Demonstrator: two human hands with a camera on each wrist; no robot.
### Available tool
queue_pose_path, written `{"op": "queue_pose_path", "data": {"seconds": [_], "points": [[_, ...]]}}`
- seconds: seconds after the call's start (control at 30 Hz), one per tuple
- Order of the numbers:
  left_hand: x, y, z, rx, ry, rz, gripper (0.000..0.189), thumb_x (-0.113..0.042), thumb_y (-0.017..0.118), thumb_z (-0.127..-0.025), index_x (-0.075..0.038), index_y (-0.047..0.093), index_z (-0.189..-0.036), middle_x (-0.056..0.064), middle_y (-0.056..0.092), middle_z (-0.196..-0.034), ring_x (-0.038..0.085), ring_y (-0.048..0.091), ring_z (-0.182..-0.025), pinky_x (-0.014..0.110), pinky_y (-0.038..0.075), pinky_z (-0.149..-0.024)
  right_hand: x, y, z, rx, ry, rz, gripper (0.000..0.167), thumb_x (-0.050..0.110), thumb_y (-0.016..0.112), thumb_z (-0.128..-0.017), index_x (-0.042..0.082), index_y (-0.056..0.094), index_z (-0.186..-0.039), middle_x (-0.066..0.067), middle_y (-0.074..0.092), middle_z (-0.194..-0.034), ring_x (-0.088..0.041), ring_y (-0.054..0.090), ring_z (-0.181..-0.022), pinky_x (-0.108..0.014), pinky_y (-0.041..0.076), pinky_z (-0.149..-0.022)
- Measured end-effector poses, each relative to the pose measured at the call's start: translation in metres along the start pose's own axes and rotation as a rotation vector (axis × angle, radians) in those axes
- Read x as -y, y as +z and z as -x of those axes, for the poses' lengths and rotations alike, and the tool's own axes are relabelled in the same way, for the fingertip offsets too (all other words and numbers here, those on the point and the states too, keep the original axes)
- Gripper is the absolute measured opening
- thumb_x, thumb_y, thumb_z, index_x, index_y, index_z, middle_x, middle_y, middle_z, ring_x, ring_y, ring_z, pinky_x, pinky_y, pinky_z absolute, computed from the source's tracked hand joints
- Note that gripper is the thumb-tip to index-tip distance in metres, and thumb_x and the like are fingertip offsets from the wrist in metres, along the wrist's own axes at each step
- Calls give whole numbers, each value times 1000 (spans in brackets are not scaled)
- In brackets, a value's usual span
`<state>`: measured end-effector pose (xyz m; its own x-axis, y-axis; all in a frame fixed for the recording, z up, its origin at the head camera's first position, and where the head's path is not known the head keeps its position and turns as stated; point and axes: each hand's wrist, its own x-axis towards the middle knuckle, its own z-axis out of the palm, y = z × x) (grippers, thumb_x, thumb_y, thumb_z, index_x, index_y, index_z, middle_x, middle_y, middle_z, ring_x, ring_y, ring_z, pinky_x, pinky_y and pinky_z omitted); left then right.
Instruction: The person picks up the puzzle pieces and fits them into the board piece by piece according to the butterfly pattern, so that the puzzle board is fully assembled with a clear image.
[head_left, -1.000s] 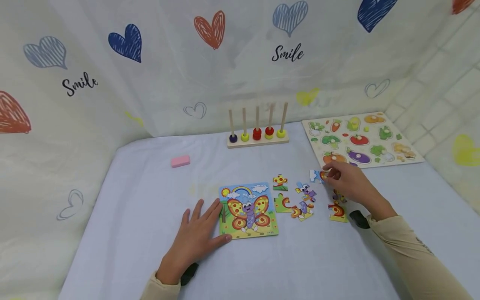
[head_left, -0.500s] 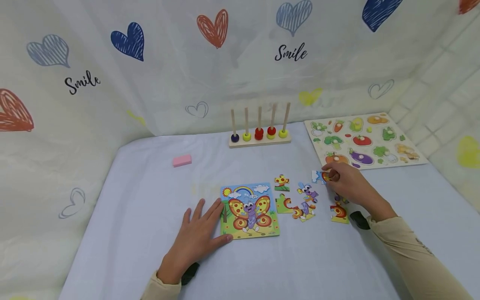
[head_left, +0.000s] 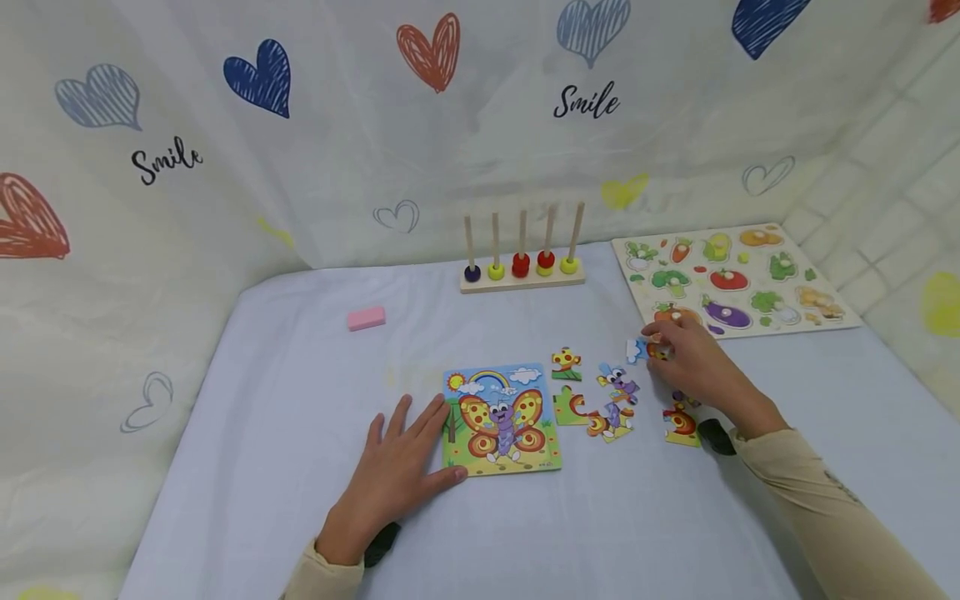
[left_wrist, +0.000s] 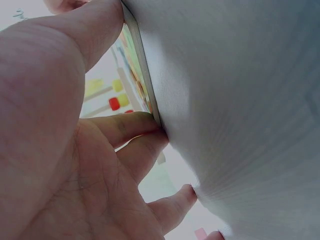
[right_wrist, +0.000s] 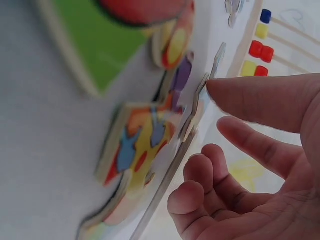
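Draped behind the pale blue table (head_left: pixel 300 467), one curtain (head_left: pixel 337 125) printed with hearts reads "Smile" twice. One vegetable peg puzzle (head_left: pixel 731 279) lies far right, one five-rod stacking toy (head_left: pixel 522 260) at the back, one pink block (head_left: pixel 366 318) to the left. One butterfly puzzle board (head_left: pixel 501 418) sits centre, the left hand (head_left: pixel 397 475) flat beside it, straight fingers touching its edge. Six loose pieces lie right of it. The right hand (head_left: pixel 693 367) pinches the farthest puzzle piece (head_left: pixel 637 351) on the table.
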<state>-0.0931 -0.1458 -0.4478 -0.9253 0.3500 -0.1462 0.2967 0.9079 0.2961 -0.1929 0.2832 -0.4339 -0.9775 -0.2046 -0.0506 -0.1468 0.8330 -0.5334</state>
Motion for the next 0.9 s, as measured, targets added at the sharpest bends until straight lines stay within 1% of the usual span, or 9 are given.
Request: {"op": "queue_pose_path", "data": {"seconds": [0.2, 0.3, 0.37, 0.5, 0.57, 0.63, 0.73, 0.9], "points": [[0, 0, 0, 1, -3, -5, 93, -60, 77, -94, -14, 41, -167, 2, 33, -174, 47, 18, -160, 74, 17, -121, 0, -1, -2, 20, 0, 21, 46, 8, 80, -96, -7, 62, -136, -31, 49, -120, -42, 49, -104, -50, 52, -79], [0, 0, 0, 4, -7, -6, 93, -60, 76, -94, -15, 40, -167, 1, 33, -174, 46, 17, -160, 74, 16, -121, 0, -2, -3, 36, -4, 34, 45, 8, 79, -96, -4, 64, -137, -32, 46, -124, -45, 44, -111, -56, 52, -85], [0, 1, 0, 6, -9, -6, 93, -60, 76, -94, -15, 40, -167, 1, 33, -174, 46, 17, -160, 74, 16, -121, 0, -1, -5, 40, -33, 59, 43, 6, 79, -96, -1, 67, -136, -30, 46, -122, -48, 40, -115, -60, 47, -91], [0, 1, 0, 7, -10, -6, 93, -60, 77, -94, -15, 40, -167, 2, 33, -174, 47, 17, -160, 74, 17, -121, -1, 0, -9, 37, -116, 116, 37, 2, 79, -94, 4, 74, -131, -26, 48, -119, -53, 34, -124, -68, 32, -102], [0, 1, 0, 5, -8, -7, 93, -60, 77, -94, -15, 41, -167, 2, 33, -174, 47, 18, -160, 74, 17, -121, -1, 0, -9, 39, -121, 128, 35, 2, 78, -95, 7, 75, -129, -27, 48, -124, -56, 31, -128, -72, 27, -105], [0, 1, -1, 3, -7, -8, 93, -60, 77, -94, -14, 41, -167, 2, 34, -174, 47, 18, -160, 74, 17, -121, -1, 0, -9, 43, -113, 134, 33, 3, 77, -96, 8, 76, -128, -30, 47, -134, -59, 27, -134, -77, 22, -109], [-1, 0, -1, 3, -5, -10, 93, -59, 77, -94, -14, 41, -167, 2, 34, -174, 47, 18, -160, 74, 17, -121, 0, -1, -9, 47, -103, 149, 34, 4, 77, -97, 8, 74, -130, -33, 42, -144, -62, 24, -137, -80, 20, -109], [-1, 0, -1, 9, -9, -5, 93, -59, 77, -94, -14, 41, -167, 2, 33, -174, 47, 18, -160, 74, 17, -121, 2, -3, -11, 59, -110, 174, 35, 4, 77, -96, 8, 73, -131, -33, 41, -149, -61, 25, -137, -78, 21, -108]]}}
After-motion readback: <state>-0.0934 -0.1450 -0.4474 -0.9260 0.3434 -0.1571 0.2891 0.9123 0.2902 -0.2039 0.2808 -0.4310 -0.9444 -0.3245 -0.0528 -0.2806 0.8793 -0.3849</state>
